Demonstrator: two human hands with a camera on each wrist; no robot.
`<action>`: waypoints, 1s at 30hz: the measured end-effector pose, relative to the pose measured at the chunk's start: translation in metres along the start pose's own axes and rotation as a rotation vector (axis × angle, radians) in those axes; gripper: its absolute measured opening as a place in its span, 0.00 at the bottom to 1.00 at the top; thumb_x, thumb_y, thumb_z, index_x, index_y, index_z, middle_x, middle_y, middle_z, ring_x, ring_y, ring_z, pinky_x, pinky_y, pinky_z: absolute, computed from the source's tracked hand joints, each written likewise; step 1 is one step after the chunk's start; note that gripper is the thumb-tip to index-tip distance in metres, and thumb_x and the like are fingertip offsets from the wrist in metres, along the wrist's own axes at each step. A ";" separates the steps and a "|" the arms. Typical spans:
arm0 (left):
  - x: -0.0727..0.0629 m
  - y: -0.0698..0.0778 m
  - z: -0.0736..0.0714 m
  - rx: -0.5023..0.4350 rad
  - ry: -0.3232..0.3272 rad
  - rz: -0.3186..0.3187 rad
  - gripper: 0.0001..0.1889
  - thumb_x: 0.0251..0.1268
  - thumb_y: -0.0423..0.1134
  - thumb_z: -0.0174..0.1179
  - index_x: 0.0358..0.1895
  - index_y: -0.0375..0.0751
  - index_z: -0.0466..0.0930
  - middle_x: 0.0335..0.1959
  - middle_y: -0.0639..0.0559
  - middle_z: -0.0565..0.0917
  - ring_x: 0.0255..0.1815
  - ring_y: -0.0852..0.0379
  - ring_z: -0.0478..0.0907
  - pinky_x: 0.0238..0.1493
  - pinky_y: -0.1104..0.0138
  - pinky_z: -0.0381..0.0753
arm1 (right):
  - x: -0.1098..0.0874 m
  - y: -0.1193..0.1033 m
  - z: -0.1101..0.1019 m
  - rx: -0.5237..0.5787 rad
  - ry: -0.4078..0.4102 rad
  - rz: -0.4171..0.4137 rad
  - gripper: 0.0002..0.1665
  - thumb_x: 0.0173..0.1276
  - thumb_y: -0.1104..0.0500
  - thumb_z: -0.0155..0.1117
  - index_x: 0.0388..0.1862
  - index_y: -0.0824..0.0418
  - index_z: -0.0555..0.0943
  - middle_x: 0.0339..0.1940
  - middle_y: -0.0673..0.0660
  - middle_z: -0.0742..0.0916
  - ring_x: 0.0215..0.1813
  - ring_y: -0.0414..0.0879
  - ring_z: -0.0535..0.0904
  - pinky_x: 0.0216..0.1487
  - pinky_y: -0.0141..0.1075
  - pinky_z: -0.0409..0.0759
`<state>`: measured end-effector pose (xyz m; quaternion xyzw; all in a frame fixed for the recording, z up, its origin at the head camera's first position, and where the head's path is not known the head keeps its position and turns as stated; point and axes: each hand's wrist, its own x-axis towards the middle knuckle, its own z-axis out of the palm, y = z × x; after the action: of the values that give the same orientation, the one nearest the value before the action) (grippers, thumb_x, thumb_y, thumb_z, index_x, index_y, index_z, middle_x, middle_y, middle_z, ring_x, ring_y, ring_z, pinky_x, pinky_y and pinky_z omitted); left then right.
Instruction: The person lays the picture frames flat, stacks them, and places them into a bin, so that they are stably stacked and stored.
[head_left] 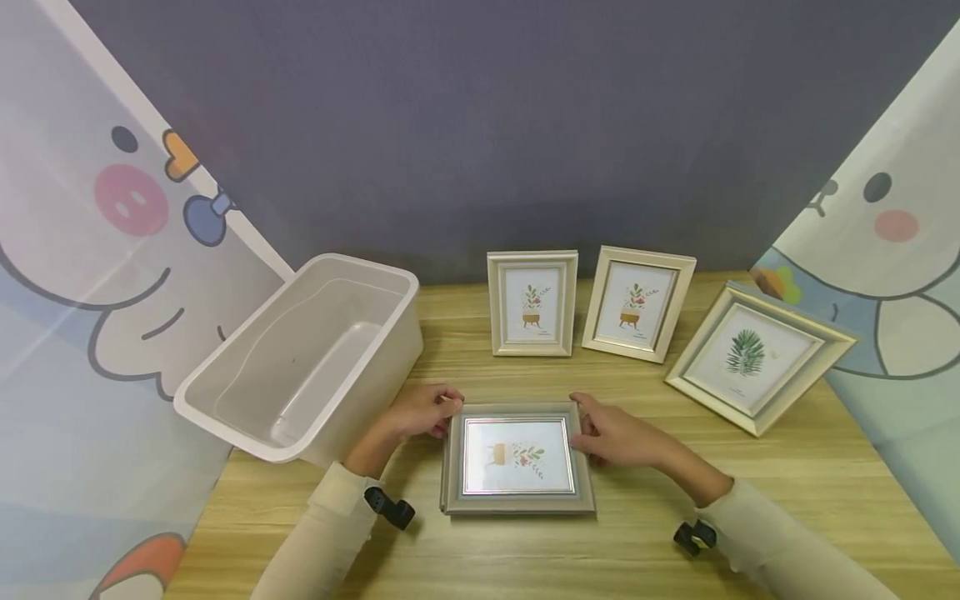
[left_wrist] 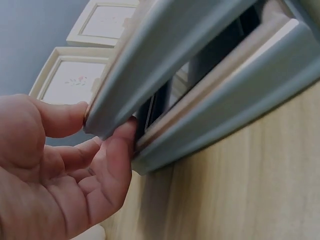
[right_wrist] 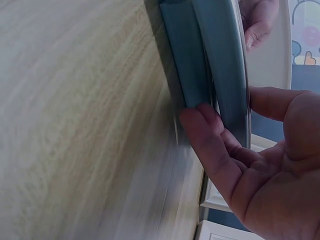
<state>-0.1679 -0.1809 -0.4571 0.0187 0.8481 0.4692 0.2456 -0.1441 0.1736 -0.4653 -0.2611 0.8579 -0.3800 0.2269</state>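
A silver-grey picture frame [head_left: 525, 503] with a potted-plant print lies face up in front of me, its drawing turned sideways. Under it is a second grey frame [left_wrist: 225, 110], with a dark gap between the two in the left wrist view. My left hand [head_left: 423, 410] pinches the upper frame at its far left corner, thumb on top and fingertips in the gap. At the far right corner my right hand [head_left: 622, 433] grips the upper frame, thumb on its face. In the right wrist view, its curled fingers reach the edge of the lower frame [right_wrist: 186, 55].
A pale plastic bin [head_left: 408, 333] stands on the wooden table [head_left: 637, 533] at the left. Two cream frames [head_left: 495, 308] [head_left: 678, 308] with potted-plant prints stand at the back. A frame [head_left: 795, 387] with a green leaf print leans at the right. A dark grey panel [head_left: 480, 133] rises behind.
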 end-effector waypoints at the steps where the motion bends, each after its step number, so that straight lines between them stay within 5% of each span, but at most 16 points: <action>1: 0.000 -0.001 0.000 0.004 -0.001 -0.002 0.16 0.77 0.38 0.57 0.59 0.31 0.80 0.40 0.43 0.85 0.31 0.54 0.83 0.34 0.61 0.88 | 0.000 0.000 0.000 -0.002 0.000 0.003 0.49 0.76 0.53 0.62 0.78 0.79 0.49 0.24 0.49 0.83 0.24 0.42 0.80 0.28 0.32 0.78; 13: -0.003 -0.002 0.000 0.078 0.031 -0.010 0.13 0.77 0.39 0.57 0.52 0.36 0.85 0.35 0.48 0.83 0.34 0.55 0.79 0.37 0.61 0.85 | 0.003 0.000 0.005 -0.041 0.008 0.008 0.46 0.77 0.53 0.61 0.79 0.77 0.51 0.24 0.46 0.80 0.23 0.36 0.74 0.27 0.32 0.74; 23: -0.008 -0.002 0.000 -0.016 -0.006 -0.011 0.15 0.79 0.38 0.53 0.56 0.31 0.81 0.40 0.42 0.83 0.33 0.53 0.83 0.40 0.60 0.88 | 0.003 -0.002 0.005 -0.037 -0.002 0.008 0.46 0.77 0.52 0.60 0.79 0.75 0.51 0.25 0.47 0.82 0.24 0.37 0.77 0.28 0.32 0.77; 30: -0.012 0.001 0.001 0.014 0.021 0.003 0.13 0.79 0.37 0.53 0.54 0.32 0.83 0.45 0.42 0.83 0.40 0.54 0.83 0.41 0.59 0.89 | 0.003 -0.002 0.007 -0.019 0.001 0.000 0.47 0.77 0.53 0.61 0.79 0.76 0.51 0.25 0.48 0.83 0.24 0.37 0.77 0.28 0.32 0.77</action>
<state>-0.1573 -0.1825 -0.4527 0.0166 0.8540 0.4636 0.2358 -0.1422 0.1666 -0.4683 -0.2631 0.8615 -0.3722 0.2239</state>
